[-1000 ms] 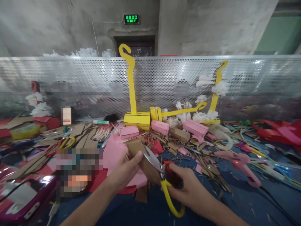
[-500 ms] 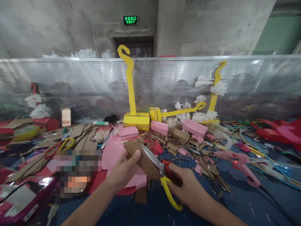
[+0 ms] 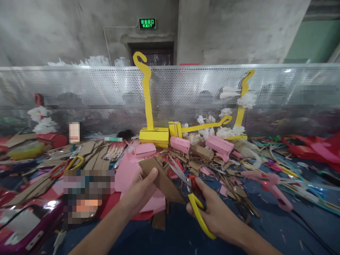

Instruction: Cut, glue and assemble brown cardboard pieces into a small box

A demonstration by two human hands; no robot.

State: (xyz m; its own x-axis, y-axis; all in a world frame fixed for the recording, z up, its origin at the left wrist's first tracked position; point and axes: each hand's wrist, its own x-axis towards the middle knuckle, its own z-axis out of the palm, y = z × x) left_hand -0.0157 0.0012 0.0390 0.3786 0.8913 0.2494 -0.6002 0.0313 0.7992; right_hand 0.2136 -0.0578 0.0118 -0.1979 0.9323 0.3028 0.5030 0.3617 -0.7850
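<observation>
My left hand point(image 3: 139, 191) grips the left end of a brown cardboard piece point(image 3: 164, 182), thumb on top. In my right hand point(image 3: 212, 209) are scissors point(image 3: 183, 176) with red and yellow handles, their blades parted and pointing up and left, just right of the cardboard's edge. Pink paper point(image 3: 126, 173) lies under and beside my left hand. Beyond the cardboard are a pink box point(image 3: 145, 150), another pink box point(image 3: 180, 144) and a yellow box point(image 3: 154, 136) with a tall hooked yellow strip standing on it.
Cardboard scraps point(image 3: 200, 166) litter the blue table point(image 3: 183, 233). A pink glue gun point(image 3: 273, 184) with a red light lies at the right. A second pair of scissors point(image 3: 75, 163) lies at the left. A perforated metal panel point(image 3: 175, 92) stands behind.
The scissors in my right hand have moved right, off the cardboard's edge, and their blades have parted. My left hand keeps its hold on the cardboard, almost in the same place.
</observation>
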